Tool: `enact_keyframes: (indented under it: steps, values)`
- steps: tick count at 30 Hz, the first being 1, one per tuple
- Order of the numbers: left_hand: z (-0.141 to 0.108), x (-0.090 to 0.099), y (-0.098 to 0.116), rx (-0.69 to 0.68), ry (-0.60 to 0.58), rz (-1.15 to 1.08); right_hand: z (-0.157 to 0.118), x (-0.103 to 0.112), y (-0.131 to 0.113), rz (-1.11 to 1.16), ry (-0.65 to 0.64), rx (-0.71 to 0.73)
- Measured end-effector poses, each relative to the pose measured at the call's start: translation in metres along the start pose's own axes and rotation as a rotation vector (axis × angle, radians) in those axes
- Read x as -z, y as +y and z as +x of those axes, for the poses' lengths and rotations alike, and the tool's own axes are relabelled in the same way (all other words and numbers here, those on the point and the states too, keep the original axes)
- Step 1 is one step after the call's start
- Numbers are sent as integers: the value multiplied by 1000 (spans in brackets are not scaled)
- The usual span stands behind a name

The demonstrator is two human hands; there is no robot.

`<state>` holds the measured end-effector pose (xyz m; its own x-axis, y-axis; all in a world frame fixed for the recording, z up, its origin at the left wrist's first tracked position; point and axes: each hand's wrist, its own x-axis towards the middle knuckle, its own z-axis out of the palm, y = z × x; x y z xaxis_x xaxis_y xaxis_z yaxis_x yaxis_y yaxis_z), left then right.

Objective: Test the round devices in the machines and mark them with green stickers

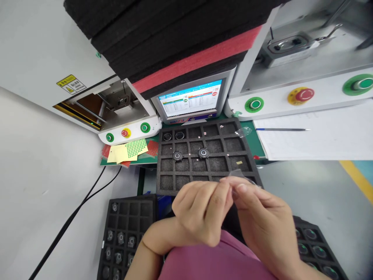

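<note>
My left hand (204,208) and my right hand (264,217) meet in front of my body, fingertips pinched together. A thin piece of clear plastic film (237,173) sticks up from between the fingers, with more of it behind my right fingers. Whatever else the fingertips may hold is hidden. Just beyond them lies a black foam tray (253,171) with square compartments. Two round black watch bodies (203,153) rest on its dividers, their sensor sides up. Two dark round pieces (180,135) sit in the tray's far left compartments.
A monitor (190,99) stands behind the tray, between two machines with green and red buttons (305,94). Black foam sheets (175,39) overhang it. Sticker sheets (128,151) lie left; a pen (282,129) rests on paper at right. Filled trays flank me lower left (128,219) and lower right (313,241).
</note>
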<state>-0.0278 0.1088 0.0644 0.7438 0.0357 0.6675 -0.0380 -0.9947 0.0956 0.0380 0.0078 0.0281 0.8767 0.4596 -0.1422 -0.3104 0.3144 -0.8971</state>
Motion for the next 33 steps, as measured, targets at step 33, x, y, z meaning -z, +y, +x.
enact_keyframes:
  steps: [33]
  values:
    - [-10,-35,-9,1072,8,-1373,8,9,12,-195,-80,353]
